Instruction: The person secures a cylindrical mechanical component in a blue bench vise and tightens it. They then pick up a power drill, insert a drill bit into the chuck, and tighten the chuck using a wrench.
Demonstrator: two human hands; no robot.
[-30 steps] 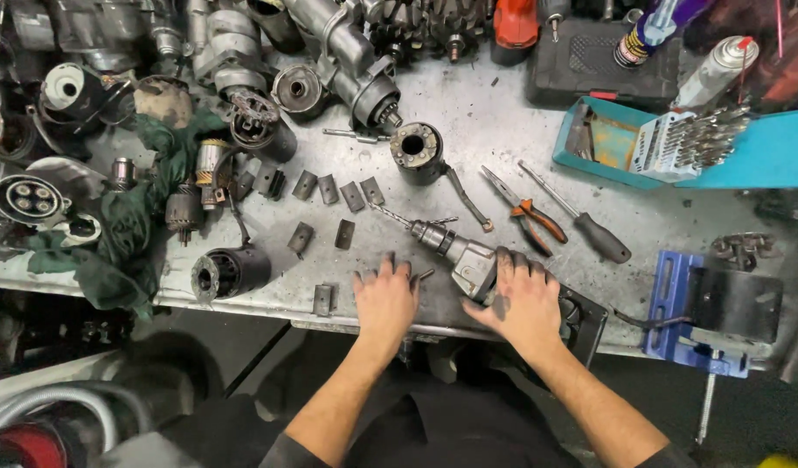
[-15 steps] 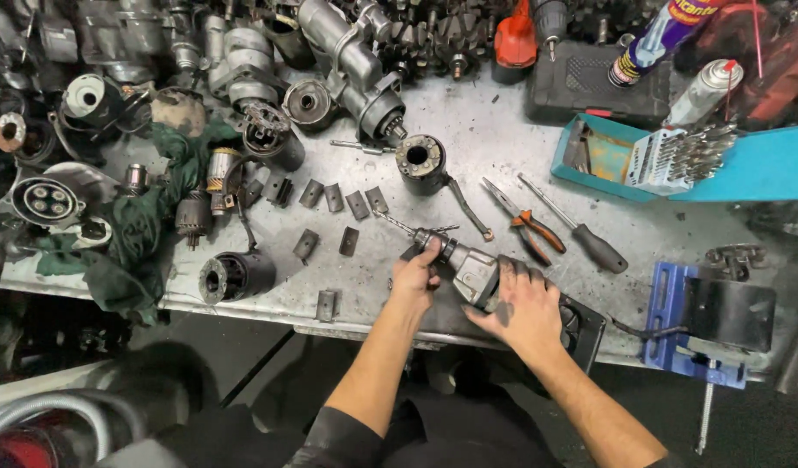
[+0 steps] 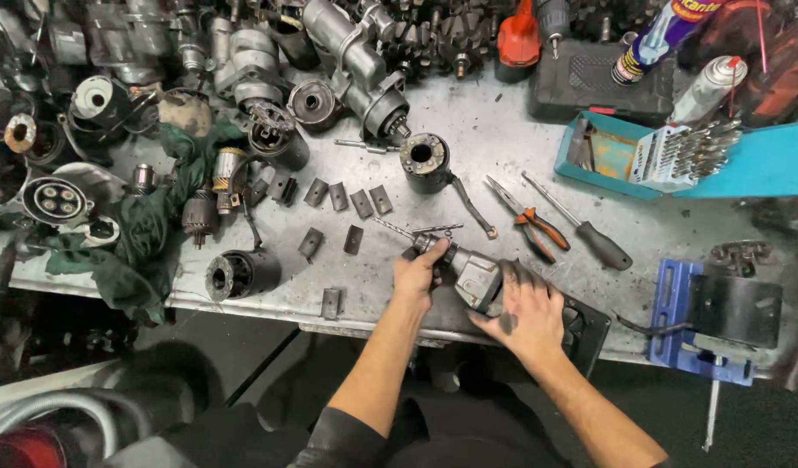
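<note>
Both hands off the bench edge now vs a second ago, when they lay flat, fingers splayed, on the front lip. Half a sec ago the L hand was already on the tool; now both are settled on it. Reads to me as grip established, work on the chuck end starting, not just reaching.

L hand (image 3: pixel 420 273): fingers curled round the front of the power drill (image 3: pixel 472 279), thumb and forefinger pinching at the chuck (image 3: pixel 435 245). Drill bit (image 3: pixel 390 227) sticks out up-left past the knuckles, clear of the fingers. A second thin bit or rod (image 3: pixel 438 229) lies just beside the chuck; can't tell if touching.

R hand (image 3: pixel 522 312): palm down over the drill's rear body, fingers spread and pressed flat, holding it against the workbench (image 3: pixel 503 130). Grey gear housing shows between the two hands.

Drill lies on its side at the bench front edge, nose up-left. Orange-handled pliers (image 3: pixel 533 221) and black-handled screwdriver (image 3: pixel 589 238) near, up-right, untouched. Small metal plates (image 3: pixel 347 198) up-left, well apart.
</note>
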